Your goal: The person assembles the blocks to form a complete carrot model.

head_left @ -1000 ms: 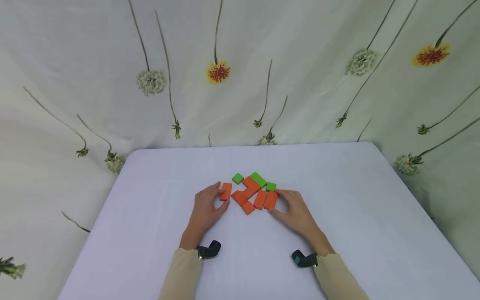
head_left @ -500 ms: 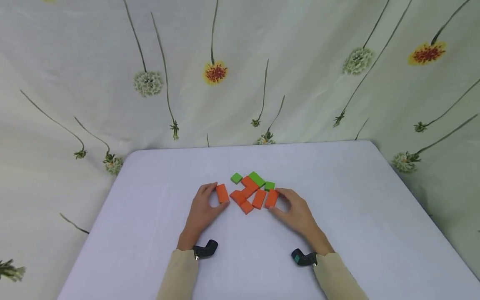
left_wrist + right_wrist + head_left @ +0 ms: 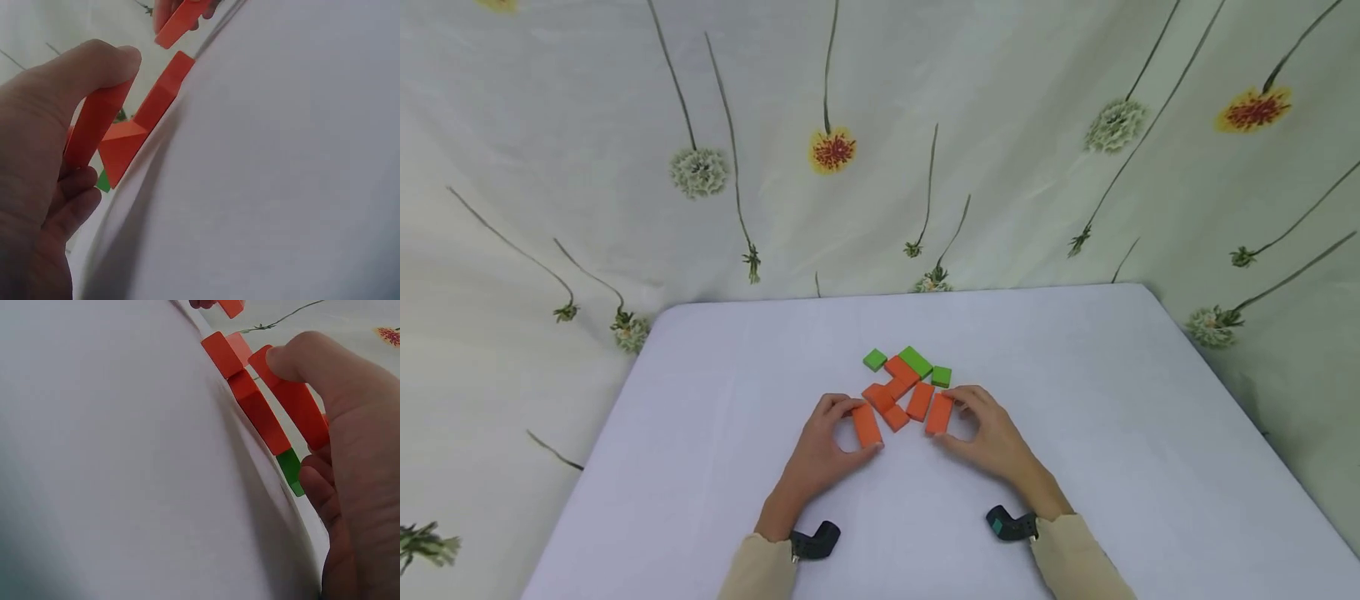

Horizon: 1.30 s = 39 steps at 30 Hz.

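Orange block (image 3: 867,426) pinched in the left hand (image 3: 825,458), and another orange block (image 3: 938,414) pinched the same way in the right hand (image 3: 997,435). Held up just over the white table (image 3: 700,467), side by side with a gap between, close to more orange blocks (image 3: 921,402) lying there, with three green blocks (image 3: 915,361) a bit farther back.

Soft, even light made the head view bright, the tabletop (image 3: 1112,433) pale violet-white. Both wrist views were dimmer — broad grey shadows spread near the orange blocks (image 3: 159,103), the left hand's lower fingers (image 3: 81,212) looked shaded, and the right wrist view's lower left corner darkened toward teal.
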### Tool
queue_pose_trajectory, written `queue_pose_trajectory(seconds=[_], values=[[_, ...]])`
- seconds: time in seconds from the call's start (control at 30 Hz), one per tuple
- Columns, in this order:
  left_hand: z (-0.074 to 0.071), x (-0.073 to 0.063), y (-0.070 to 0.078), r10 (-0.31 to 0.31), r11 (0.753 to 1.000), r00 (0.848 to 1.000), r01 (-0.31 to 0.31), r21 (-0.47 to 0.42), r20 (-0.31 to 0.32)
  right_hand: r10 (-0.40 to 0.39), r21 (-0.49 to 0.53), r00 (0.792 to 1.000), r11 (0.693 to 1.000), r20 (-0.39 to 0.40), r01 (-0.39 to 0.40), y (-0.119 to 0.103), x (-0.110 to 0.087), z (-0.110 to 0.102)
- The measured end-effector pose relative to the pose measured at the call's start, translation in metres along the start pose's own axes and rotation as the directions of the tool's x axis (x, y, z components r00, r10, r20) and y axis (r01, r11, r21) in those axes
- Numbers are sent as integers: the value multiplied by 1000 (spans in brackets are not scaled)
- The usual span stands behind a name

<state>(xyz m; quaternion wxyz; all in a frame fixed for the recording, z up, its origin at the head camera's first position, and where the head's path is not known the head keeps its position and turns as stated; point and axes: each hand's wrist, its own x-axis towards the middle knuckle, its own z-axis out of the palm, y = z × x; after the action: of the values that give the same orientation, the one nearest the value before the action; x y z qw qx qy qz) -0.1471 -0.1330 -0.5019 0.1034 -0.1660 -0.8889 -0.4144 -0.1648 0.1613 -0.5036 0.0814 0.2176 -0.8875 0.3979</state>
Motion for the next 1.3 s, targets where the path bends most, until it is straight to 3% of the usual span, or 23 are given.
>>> queue_pose_trajectory(seconds=[0.33, 0.67, 0.93, 1.13, 1.3], values=[[8, -9, 12, 88, 995, 986, -93, 29, 140, -97, 78, 989, 993, 110, 88, -7, -4, 5], [13, -7, 13, 117, 986, 970, -139, 91, 213, -82, 44, 978, 996, 192, 75, -10, -6, 4], [10, -14, 12, 126, 977, 972, -155, 144, 197, -99, 37, 956, 995, 277, 92, -16, -7, 11], [12, -12, 14, 171, 967, 970, -198, 159, 171, -118, 13, 952, 993, 283, 119, -21, -5, 9], [14, -11, 12, 168, 966, 970, -198, 167, 178, -122, 16, 951, 992, 286, 122, -22, -5, 10]])
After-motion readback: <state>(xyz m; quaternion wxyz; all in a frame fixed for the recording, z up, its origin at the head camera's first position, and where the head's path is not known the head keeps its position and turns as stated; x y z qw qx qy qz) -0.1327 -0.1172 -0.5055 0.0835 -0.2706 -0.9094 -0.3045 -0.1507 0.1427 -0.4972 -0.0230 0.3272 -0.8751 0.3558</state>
